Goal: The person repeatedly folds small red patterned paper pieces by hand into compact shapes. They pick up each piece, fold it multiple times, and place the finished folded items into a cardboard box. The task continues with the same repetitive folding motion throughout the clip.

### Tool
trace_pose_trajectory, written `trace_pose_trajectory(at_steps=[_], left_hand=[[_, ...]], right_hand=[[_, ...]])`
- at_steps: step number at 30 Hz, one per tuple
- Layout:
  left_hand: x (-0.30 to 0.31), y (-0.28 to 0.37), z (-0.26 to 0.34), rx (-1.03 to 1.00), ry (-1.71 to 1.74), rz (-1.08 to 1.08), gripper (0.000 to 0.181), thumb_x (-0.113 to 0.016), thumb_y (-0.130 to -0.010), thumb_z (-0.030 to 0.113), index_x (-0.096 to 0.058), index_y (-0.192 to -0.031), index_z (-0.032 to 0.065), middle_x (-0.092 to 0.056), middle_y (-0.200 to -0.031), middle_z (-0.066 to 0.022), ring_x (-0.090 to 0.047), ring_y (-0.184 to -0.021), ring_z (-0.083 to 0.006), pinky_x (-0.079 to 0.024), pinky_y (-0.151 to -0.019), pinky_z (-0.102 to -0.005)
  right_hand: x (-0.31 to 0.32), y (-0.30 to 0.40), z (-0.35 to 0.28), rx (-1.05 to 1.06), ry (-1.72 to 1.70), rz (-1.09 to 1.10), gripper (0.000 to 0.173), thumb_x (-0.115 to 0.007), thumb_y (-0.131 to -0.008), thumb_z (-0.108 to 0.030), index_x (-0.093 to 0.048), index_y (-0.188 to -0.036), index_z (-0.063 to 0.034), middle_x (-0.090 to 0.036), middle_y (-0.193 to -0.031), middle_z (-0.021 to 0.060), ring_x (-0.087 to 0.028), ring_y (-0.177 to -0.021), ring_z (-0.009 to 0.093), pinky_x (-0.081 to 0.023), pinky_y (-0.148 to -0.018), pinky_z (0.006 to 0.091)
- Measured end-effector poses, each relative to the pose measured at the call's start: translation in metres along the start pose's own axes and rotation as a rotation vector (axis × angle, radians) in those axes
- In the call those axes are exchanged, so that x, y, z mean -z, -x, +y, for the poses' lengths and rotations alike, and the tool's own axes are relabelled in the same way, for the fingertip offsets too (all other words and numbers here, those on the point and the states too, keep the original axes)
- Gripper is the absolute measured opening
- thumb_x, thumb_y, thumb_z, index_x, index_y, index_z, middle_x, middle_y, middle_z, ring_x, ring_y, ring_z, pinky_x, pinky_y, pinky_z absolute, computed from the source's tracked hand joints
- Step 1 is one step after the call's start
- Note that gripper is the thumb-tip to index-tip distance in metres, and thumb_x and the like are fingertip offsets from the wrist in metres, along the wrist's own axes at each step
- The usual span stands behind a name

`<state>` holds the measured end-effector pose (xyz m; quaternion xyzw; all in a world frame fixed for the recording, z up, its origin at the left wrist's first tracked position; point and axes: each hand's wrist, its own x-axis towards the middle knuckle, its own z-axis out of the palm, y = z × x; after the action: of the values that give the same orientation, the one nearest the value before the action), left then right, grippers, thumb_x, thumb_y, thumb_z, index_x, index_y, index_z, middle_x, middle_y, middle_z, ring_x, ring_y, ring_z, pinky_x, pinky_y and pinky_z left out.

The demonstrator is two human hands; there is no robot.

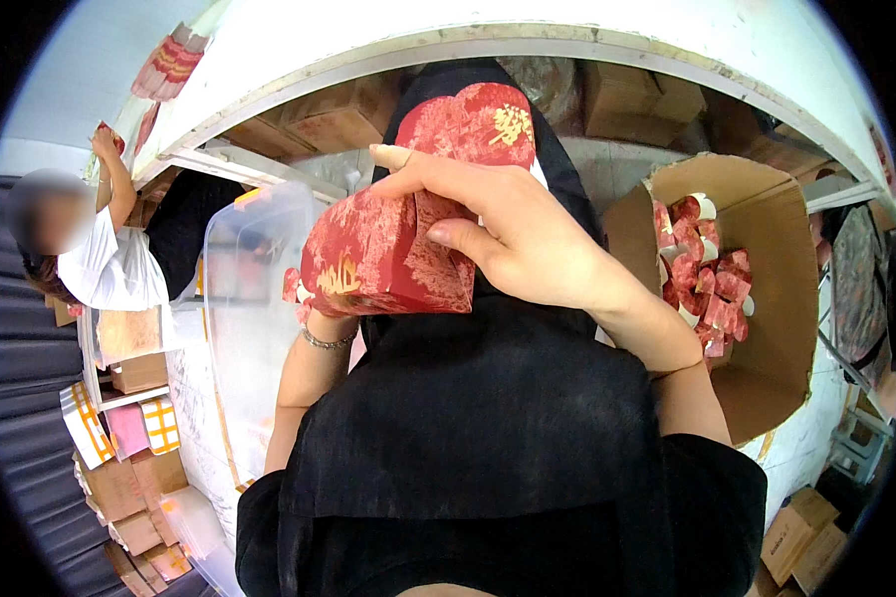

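Note:
A red paper box (388,257) with a pale mottled pattern and gold print is held up before my black apron (478,403). My right hand (519,224) grips it from above, the thumb pressed on a side panel and the fingers stretched over the top. Beyond those fingers stands a scalloped red panel (467,123) with gold print; whether it belongs to the same box I cannot tell. My left hand is hidden behind the box, and only the wrist with a chain bracelet (328,339) shows. Small red-and-white paper pieces (293,287) poke out beside that wrist.
At right, an open cardboard carton (773,298) holds several red paper pieces (705,280). A clear plastic bin (243,336) stands at left. Ahead runs a white table edge (537,41), with cartons (336,112) beneath. Another person (112,269) works at the far left.

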<state>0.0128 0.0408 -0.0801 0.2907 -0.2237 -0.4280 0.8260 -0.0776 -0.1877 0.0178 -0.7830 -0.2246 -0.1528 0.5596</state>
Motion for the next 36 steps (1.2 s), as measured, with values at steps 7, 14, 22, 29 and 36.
trace_pose_trajectory(at_steps=[7,14,22,29,36], left_hand=[[0.014,0.004,0.006,0.057,-0.028,0.060,0.053,-0.048,-0.100,0.027,-0.032,-0.146,0.0082,-0.039,-0.148,-0.0113,-0.041,-0.134,-0.0243,-0.035,-0.111,-0.0401],[-0.049,-0.027,0.011,0.028,-0.383,0.178,0.053,-0.047,-0.101,0.025,-0.028,-0.148,0.0068,-0.035,-0.150,-0.0091,-0.040,-0.133,-0.0215,-0.034,-0.112,-0.0365],[-0.080,-0.047,0.028,0.031,0.012,0.203,0.039,-0.052,-0.099,0.024,-0.051,-0.128,-0.0035,-0.060,-0.120,-0.0136,-0.062,-0.107,-0.0191,-0.051,-0.096,-0.0369],[-0.081,-0.045,0.029,-0.166,-0.290,0.422,0.013,-0.063,-0.091,0.008,-0.064,-0.100,-0.0025,-0.065,-0.088,-0.0066,-0.066,-0.079,-0.0135,-0.061,-0.067,-0.0264],[-0.074,-0.047,0.033,-0.073,-0.237,0.248,0.009,-0.060,-0.090,0.002,-0.061,-0.099,-0.0006,-0.066,-0.092,-0.0065,-0.068,-0.083,-0.0149,-0.059,-0.075,-0.0293]], right_hand=[[-0.011,0.005,0.000,-0.034,0.081,0.084,0.042,-0.063,-0.081,0.000,-0.057,-0.122,-0.0078,-0.059,-0.130,0.0123,-0.063,-0.108,0.030,-0.050,-0.090,0.0348],[-0.003,0.000,0.019,-0.021,-0.249,-0.027,0.073,-0.068,-0.087,-0.030,-0.034,-0.145,-0.0023,-0.025,-0.152,0.0244,-0.016,-0.146,0.029,-0.019,-0.115,0.0391],[0.019,-0.001,0.049,-0.353,-0.771,0.326,0.052,-0.064,-0.091,-0.019,-0.043,-0.136,-0.0018,-0.060,-0.115,0.0089,-0.058,-0.103,0.015,-0.044,-0.096,0.0302],[0.014,0.000,0.044,-0.292,-0.639,0.503,0.052,-0.061,-0.094,-0.019,-0.040,-0.139,-0.0028,-0.057,-0.121,0.0115,-0.056,-0.108,0.016,-0.044,-0.096,0.0307],[0.019,0.001,0.042,-0.275,-0.594,0.527,0.051,-0.061,-0.092,-0.015,-0.042,-0.137,-0.0006,-0.058,-0.119,0.0112,-0.056,-0.107,0.017,-0.044,-0.096,0.0306]])
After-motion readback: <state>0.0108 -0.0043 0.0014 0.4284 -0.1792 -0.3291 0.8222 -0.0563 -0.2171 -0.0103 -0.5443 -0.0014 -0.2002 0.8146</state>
